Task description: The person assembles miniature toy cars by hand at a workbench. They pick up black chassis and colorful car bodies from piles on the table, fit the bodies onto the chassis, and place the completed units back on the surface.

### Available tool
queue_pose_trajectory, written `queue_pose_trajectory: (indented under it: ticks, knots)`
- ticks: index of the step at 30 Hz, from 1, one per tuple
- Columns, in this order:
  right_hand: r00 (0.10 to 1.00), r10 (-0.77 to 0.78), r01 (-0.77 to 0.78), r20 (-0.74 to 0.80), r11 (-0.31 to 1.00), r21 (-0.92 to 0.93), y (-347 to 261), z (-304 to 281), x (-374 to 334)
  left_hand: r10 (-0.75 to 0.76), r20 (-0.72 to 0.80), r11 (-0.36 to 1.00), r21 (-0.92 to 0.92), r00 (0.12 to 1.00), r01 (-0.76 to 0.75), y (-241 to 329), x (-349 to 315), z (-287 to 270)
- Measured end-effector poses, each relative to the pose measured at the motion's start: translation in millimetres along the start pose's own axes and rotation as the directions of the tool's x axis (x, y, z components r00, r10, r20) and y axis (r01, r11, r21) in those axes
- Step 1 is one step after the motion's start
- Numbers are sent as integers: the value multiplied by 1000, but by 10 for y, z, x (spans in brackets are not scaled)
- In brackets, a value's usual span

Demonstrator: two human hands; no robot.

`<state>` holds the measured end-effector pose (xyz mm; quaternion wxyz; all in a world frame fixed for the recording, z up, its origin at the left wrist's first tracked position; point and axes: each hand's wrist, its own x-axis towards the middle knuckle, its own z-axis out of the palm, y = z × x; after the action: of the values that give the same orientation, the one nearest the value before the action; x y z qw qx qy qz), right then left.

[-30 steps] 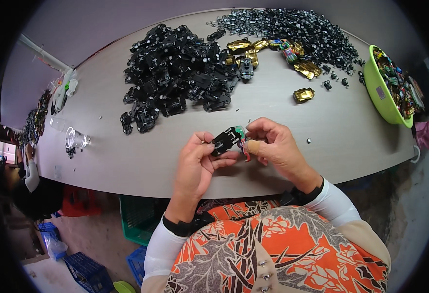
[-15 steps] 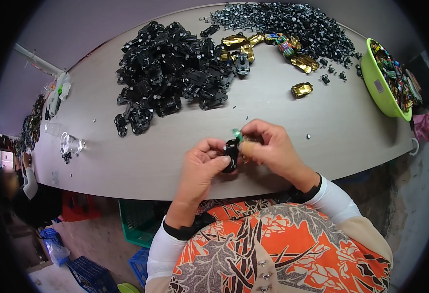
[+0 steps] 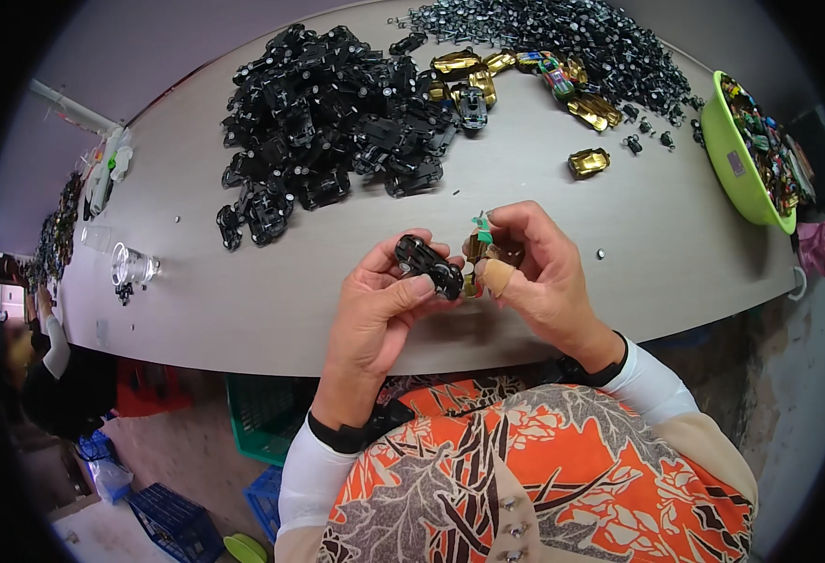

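My left hand (image 3: 375,296) grips a black toy car base (image 3: 428,266) between thumb and fingers, tilted, with its small wheels showing. Beside it, my right hand (image 3: 539,272) pinches a gold toy car shell (image 3: 474,249) with a bit of green at its top; the fingers cover much of it. A tan strip (image 3: 498,276) wraps my right thumb. Both pieces are held close together over the near part of the table; whether they touch is hard to tell. Straight ahead lies a large heap of black toy car bases (image 3: 328,122).
Gold shells (image 3: 589,162) lie right of the heap. Small wheel-and-axle parts (image 3: 562,42) are piled behind. A lime-green basin (image 3: 741,159) of colourful shells stands at the right edge, a clear plastic cup (image 3: 136,266) at left. Another person (image 3: 65,380) works at far left.
The black base has turned from upright to slanting and moved left. My right hand has risen a little, and more of the gold shell shows.
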<state>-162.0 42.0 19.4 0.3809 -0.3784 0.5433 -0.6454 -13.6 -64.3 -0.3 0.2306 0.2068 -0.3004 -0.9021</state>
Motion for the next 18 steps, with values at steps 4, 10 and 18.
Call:
queue_pose_trajectory:
  ticks: [4, 10, 18]
  knots:
    - [994, -110, 111, 12, 983, -144, 45, -11, -2, -12, 1, 1000, 12, 1000, 12, -33, 7, -6]
    - [985, -171, 174, 30, 963, -206, 52, -9, -23, -14, 6, 999, 32, 1000, 14, -67, 21, -15]
    - [956, -270, 293, 112, 886, -360, 28, 16, -33, -20, -8, 995, 94, 1000, 21, -32, -31, 61]
